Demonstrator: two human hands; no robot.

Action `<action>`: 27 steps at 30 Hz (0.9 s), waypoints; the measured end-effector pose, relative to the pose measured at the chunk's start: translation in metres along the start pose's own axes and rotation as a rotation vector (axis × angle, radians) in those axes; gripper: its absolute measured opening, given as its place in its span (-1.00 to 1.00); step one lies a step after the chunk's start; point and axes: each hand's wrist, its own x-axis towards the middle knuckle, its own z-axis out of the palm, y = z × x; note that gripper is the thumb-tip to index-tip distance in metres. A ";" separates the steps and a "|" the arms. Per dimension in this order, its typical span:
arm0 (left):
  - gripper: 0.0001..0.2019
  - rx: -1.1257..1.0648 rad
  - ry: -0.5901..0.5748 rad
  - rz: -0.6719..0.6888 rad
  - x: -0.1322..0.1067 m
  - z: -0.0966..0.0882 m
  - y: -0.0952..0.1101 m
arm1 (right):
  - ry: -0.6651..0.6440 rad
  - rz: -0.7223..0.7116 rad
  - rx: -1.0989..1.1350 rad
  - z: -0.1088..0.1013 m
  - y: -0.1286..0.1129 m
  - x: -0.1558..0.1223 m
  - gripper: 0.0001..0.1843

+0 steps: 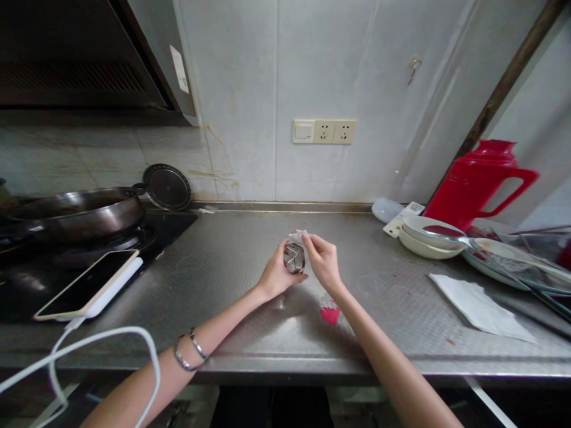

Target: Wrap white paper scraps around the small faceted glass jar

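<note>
My left hand (277,274) is wrapped around a small, round, shiny dark object (294,259) with pale crossing lines, like a patterned glass; its exact kind is unclear. Above the counter, my right hand (323,258) pinches a crumpled white tissue (298,237) against the object's upper edge. Part of the tissue is hidden by the fingers. Below the hands, a pinkish-red scrap (330,314) with a pale speckled part lies on the steel counter (241,238), beside my right forearm.
On the left, a pan (89,217) sits on the black stove, near a phone (89,285) with a white cable (102,334). At right are a red thermos jug (475,184), stacked bowls (428,245), plates (504,261) and a folded white napkin (479,306).
</note>
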 end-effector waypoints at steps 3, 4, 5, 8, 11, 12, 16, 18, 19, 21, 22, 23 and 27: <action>-0.09 -0.023 -0.013 0.016 -0.001 0.000 -0.001 | -0.143 -0.024 -0.023 0.002 0.000 -0.001 -0.56; -0.10 -0.026 -0.016 0.016 -0.001 0.000 -0.001 | -0.168 -0.034 -0.029 0.002 -0.001 -0.002 -0.55; -0.11 -0.026 -0.016 0.016 -0.001 0.000 -0.002 | -0.186 -0.045 -0.032 0.002 -0.002 -0.003 -0.55; -0.13 -0.019 -0.017 0.025 0.000 0.001 -0.004 | -0.220 -0.076 -0.019 0.000 -0.005 -0.006 -0.58; -0.09 -0.045 -0.028 0.023 0.000 0.002 -0.003 | -0.248 -0.062 0.039 -0.005 -0.006 -0.007 -0.60; -0.07 -0.053 -0.025 0.012 0.000 0.003 -0.002 | -0.253 -0.042 0.062 -0.007 -0.006 -0.006 -0.59; -0.10 -0.020 -0.026 -0.024 -0.001 0.002 0.001 | -0.138 0.044 0.102 -0.009 -0.004 -0.001 -0.54; -0.09 -0.010 -0.033 -0.006 -0.001 0.002 0.001 | -0.056 0.052 0.112 -0.007 -0.002 0.002 -0.55; -0.08 -0.013 -0.033 0.004 -0.001 0.001 0.001 | -0.048 0.050 0.117 -0.006 0.000 0.003 -0.57; -0.08 -0.028 -0.024 0.019 -0.001 0.001 0.001 | -0.098 0.043 0.118 -0.003 0.003 0.005 -0.58; -0.09 -0.042 -0.025 0.025 0.000 0.001 0.000 | -0.132 0.041 0.112 -0.003 0.004 0.006 -0.59; -0.10 -0.061 -0.026 0.030 0.000 0.001 0.000 | -0.157 0.038 0.103 -0.003 0.006 0.006 -0.58; -0.16 -0.131 0.003 0.039 0.003 0.001 0.001 | -0.147 0.003 0.044 -0.005 0.008 0.002 -0.56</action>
